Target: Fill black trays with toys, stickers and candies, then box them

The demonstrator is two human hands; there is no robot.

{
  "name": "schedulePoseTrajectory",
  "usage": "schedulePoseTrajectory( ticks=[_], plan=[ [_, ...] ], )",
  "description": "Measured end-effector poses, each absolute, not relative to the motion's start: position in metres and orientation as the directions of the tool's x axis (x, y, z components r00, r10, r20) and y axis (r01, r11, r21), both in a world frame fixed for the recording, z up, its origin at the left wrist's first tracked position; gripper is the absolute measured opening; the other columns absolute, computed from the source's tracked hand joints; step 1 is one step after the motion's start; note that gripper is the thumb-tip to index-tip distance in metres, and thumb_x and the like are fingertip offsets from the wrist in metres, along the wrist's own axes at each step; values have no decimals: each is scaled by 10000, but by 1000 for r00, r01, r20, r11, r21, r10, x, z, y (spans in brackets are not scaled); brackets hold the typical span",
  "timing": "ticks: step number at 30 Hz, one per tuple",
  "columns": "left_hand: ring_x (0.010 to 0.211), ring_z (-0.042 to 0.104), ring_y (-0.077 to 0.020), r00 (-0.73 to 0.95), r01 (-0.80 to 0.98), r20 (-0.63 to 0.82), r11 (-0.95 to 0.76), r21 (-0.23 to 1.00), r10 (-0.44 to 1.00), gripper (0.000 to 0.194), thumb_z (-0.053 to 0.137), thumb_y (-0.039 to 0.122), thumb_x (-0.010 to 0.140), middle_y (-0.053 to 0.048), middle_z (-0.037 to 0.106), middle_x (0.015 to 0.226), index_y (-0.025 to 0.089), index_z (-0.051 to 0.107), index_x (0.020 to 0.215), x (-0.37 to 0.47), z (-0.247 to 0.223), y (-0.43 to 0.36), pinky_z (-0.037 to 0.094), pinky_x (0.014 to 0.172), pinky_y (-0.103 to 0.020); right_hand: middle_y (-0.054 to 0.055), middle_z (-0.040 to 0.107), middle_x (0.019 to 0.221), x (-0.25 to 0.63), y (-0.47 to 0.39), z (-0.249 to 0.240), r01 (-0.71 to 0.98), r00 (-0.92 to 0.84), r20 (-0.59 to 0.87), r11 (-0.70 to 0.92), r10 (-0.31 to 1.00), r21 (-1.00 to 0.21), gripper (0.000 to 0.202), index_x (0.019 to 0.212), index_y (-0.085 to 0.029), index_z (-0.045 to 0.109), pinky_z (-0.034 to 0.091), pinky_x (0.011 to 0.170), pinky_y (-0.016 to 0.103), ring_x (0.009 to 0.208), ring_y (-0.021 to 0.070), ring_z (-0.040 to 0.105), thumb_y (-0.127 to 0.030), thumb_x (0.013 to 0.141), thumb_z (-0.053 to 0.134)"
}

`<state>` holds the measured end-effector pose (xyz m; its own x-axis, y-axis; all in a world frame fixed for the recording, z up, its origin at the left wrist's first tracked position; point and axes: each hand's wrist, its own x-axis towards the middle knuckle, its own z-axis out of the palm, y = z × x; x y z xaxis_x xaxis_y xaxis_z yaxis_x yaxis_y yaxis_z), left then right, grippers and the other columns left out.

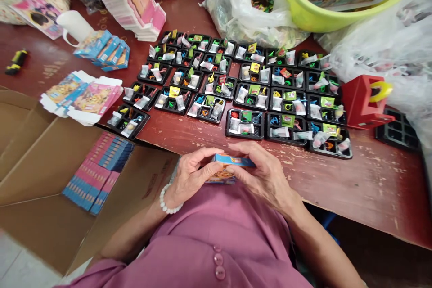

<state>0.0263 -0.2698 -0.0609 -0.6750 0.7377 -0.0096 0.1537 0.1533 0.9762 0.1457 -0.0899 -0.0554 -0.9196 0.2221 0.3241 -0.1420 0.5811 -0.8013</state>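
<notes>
A small blue and orange box [222, 175] is held between both hands in front of the body, at the table's front edge. My left hand [197, 173] wraps its left side, with a white bead bracelet at the wrist. The right side of the box is gripped by my right hand [263, 173], its thumb on the near face. Just beyond the hands, several black trays [245, 123] stand in rows, filled with small wrapped packets and colourful plastic pieces.
An open carton [30, 198] at the left holds rows of pink and blue boxes [97, 171]. Flat box sleeves [83, 96], a white mug [76, 27] and a yellow-black cutter [16, 62] lie left. A red tape dispenser [361, 103] stands right, a green basin [330, 20] behind.
</notes>
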Motion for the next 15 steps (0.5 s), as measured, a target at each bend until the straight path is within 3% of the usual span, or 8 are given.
schedulePoseTrajectory(
  ticks=[2,7,15],
  plan=[
    [994,723,-187,-654,220,43,135,966,755,226,728,329,935,-37,782,1085,243,779,1138,25,-55,-274,548,900,-264,88,740,1103,147,-88,-48,-92,-947,244,548,211,-831,392,1267,-202,640,588,827,344,972,212,718,-442,965,712],
    [990,710,-200,-594,316,121,93,944,795,218,736,326,929,-66,762,1067,226,783,1117,25,-45,-280,549,896,-283,51,744,979,148,-88,-33,-19,-986,86,422,140,-906,277,1038,-209,725,543,759,305,872,182,699,-475,964,705],
    [887,693,-178,-565,362,153,77,929,811,151,706,294,949,-55,734,960,208,763,1060,26,-26,-278,546,809,-268,36,708,902,146,-93,-21,-32,-983,100,394,155,-919,312,969,-208,718,498,709,304,806,166,639,-517,967,683]
  ],
)
